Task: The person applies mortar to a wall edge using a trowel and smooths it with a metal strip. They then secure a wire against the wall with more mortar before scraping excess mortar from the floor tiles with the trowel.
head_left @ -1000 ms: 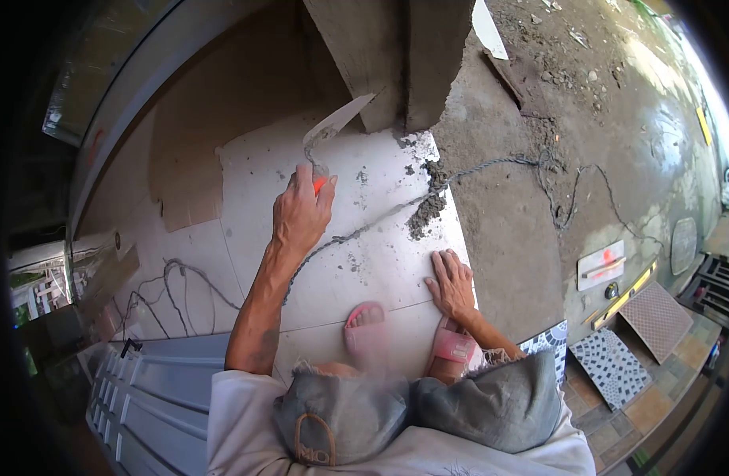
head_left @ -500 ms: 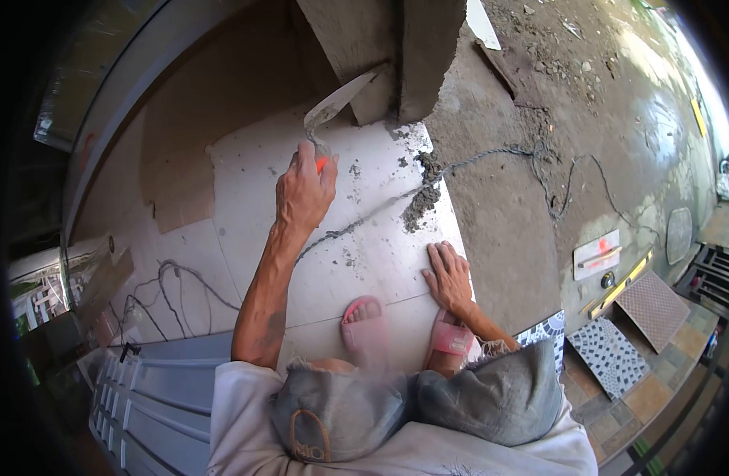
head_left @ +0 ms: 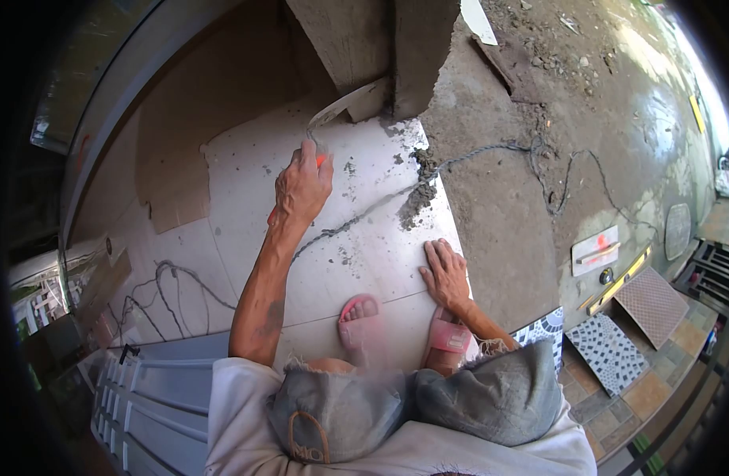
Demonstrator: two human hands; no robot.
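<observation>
My left hand (head_left: 302, 189) is closed around the orange handle of a trowel (head_left: 350, 103), whose blade lies against the base of a rough cement-plastered post (head_left: 418, 59). Part of the handle is hidden by my fingers. My right hand (head_left: 446, 274) holds nothing; it rests palm down, fingers spread, on the pale tiled floor (head_left: 301, 262) beside my foot. Wet mortar (head_left: 418, 202) clings along the tile edge between the post and my right hand. A mortar-smeared twisted cord (head_left: 364, 214) crosses the tiles beneath and between my hands.
Rough cement ground (head_left: 499, 238) borders the tiles on the right. Farther right are a float (head_left: 596, 252), a yellow level (head_left: 622, 279), a tape measure (head_left: 606, 275) and patterned tiles (head_left: 610, 355). Cardboard (head_left: 172, 174) lies at left, near a grey panel (head_left: 162, 397).
The trowel blade has shifted slightly at the post's base, its angle a little flatter, with my left hand still gripping it. My right hand stays on the tile. The view has shifted slightly.
</observation>
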